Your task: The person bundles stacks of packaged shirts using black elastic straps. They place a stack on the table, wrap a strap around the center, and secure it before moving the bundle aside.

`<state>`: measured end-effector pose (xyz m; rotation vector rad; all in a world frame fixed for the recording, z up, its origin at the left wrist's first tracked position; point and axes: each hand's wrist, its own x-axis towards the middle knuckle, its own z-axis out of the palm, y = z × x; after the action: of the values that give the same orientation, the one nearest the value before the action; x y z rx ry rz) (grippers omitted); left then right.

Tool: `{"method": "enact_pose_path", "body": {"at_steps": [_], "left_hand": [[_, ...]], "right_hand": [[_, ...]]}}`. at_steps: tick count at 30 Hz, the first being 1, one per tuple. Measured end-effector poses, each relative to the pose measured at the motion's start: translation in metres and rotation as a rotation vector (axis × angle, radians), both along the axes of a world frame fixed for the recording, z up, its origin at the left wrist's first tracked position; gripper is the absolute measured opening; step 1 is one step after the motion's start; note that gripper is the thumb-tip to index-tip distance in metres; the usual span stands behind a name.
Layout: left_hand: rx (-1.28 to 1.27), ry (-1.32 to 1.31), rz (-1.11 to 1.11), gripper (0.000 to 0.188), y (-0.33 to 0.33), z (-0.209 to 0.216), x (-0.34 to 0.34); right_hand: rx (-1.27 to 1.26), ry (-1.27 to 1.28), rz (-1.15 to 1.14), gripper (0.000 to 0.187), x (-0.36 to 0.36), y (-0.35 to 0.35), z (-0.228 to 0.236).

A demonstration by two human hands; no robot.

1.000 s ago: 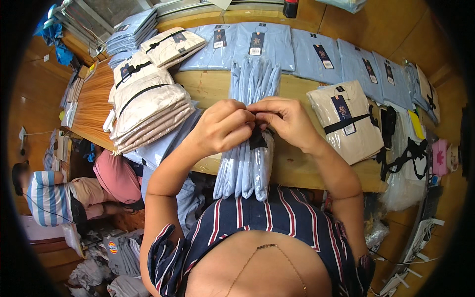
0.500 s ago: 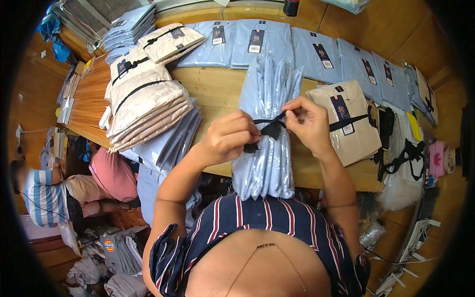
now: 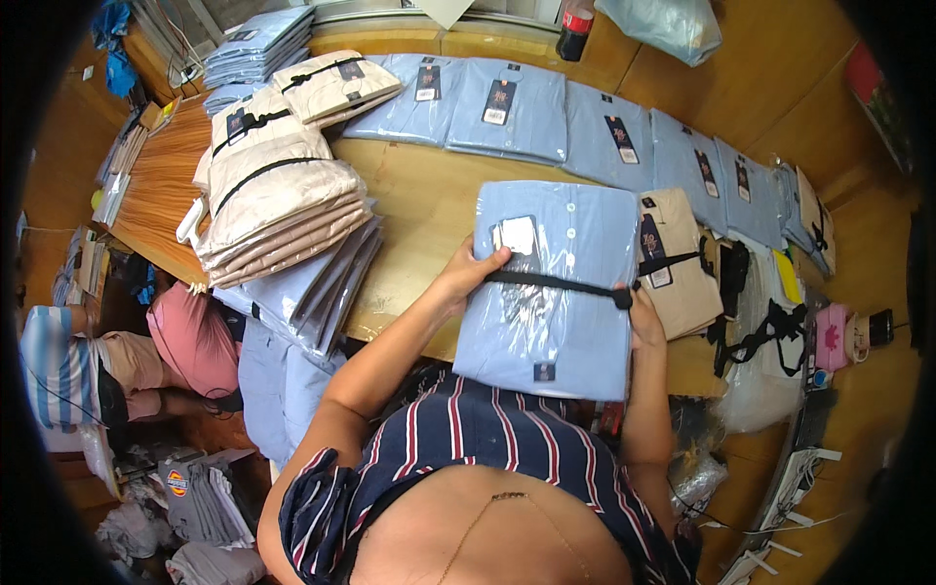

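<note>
A bundle of folded light-blue shirts (image 3: 556,341) in clear plastic faces up in front of my chest, above the table's near edge. Around its middle runs a black cloth strip (image 3: 556,283), with a dark knot near the right edge. My left hand (image 3: 468,273) grips the bundle's left edge, thumb on top beside a hang tag (image 3: 517,236). At the right edge my right hand (image 3: 643,317) closes round the side by the knot; some of its fingers are hidden beneath. Just behind it lies a cream shirt bundle (image 3: 687,302), also tied in black.
Light-blue packed shirts (image 3: 507,107) line the back of the wooden table (image 3: 405,205). Cream tied bundles (image 3: 288,214) are stacked on the left over more blue ones. Loose black strips (image 3: 780,331) lie at the right. A dark bottle (image 3: 575,34) stands behind; another person (image 3: 88,366) is at far left.
The shirt bundle has turned from standing on edge to lying face up. Both hands have left the strip's knot and now hold the bundle's two sides.
</note>
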<state>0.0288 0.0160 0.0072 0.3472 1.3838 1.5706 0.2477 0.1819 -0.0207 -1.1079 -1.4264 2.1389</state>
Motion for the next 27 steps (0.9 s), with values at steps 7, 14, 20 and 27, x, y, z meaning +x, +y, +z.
{"method": "enact_pose_path", "body": {"at_steps": [7, 14, 20, 27], "left_hand": [[0.395, 0.680, -0.118, 0.086, -0.033, 0.096, -0.010], [0.541, 0.849, -0.058, 0.120, -0.049, 0.088, -0.028], [0.596, 0.760, -0.052, 0.116, -0.054, 0.035, -0.040], [0.131, 0.967, -0.105, 0.075, -0.089, -0.001, -0.035]], "right_hand": [[0.649, 0.406, 0.008, 0.074, 0.006, 0.005, 0.066], [0.325, 0.364, 0.035, 0.073, 0.005, -0.012, 0.047], [0.212, 0.317, 0.183, 0.071, -0.033, -0.038, 0.030], [0.327, 0.300, 0.503, 0.070, -0.070, -0.063, 0.017]]}}
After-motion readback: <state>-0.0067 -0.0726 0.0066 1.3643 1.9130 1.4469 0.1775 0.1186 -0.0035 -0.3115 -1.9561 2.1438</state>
